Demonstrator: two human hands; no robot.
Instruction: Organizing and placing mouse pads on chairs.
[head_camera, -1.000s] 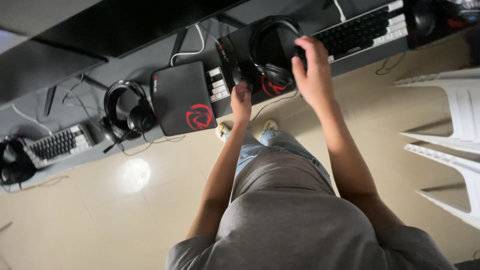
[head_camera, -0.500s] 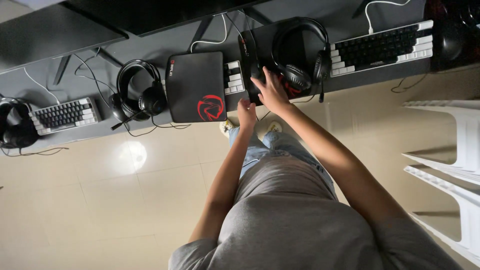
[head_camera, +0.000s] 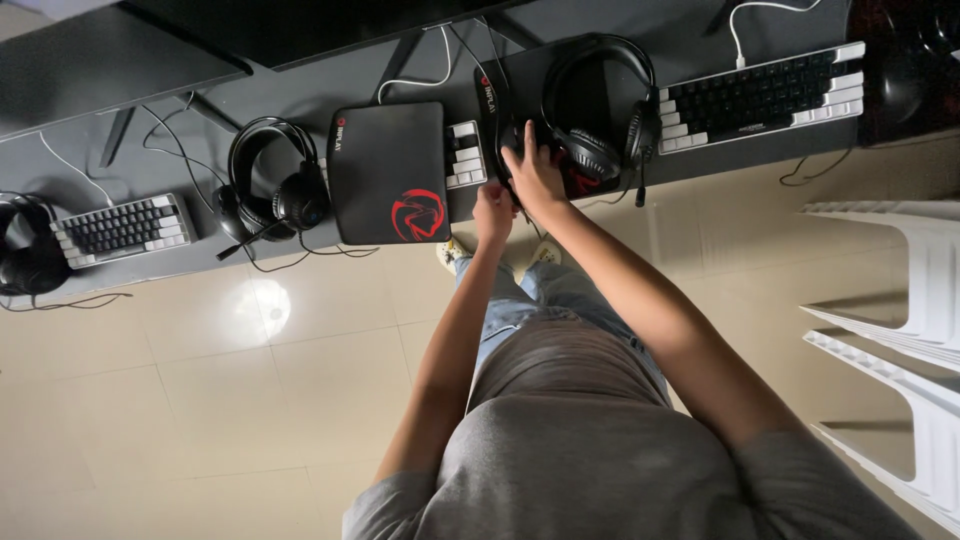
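— Black everywhere on that long dark desk (head_camera: 300, 85). Give me a count.

— Headsets: three in view. One black over-ear headset (head_camera: 598, 105) lies on the black mouse pad with the red mark (head_camera: 560, 110) right in front of the person, a second black headset with its boom mic (head_camera: 268, 190) sits further left, and a third (head_camera: 25, 250) is half cut off at the far left edge.

— Keyboards?

— Three black-and-white keyboards: one on the right (head_camera: 762, 92), one small one on the left (head_camera: 120, 225), and one mostly covered, only its white end keys (head_camera: 465, 155) showing from under the other black square mouse pad with the red emblem (head_camera: 390, 172). So two pads.

— And the hands?

— Right hand (head_camera: 535, 175) lies flat, fingers spread loosely, resting on the pad just below the near headset's ear cup. Left hand (head_camera: 494, 208) is curled at the desk's front edge beside it; whether it grips anything, I can't tell.

— Anything else?

— White plastic chairs (head_camera: 900, 330) stacked at the right.
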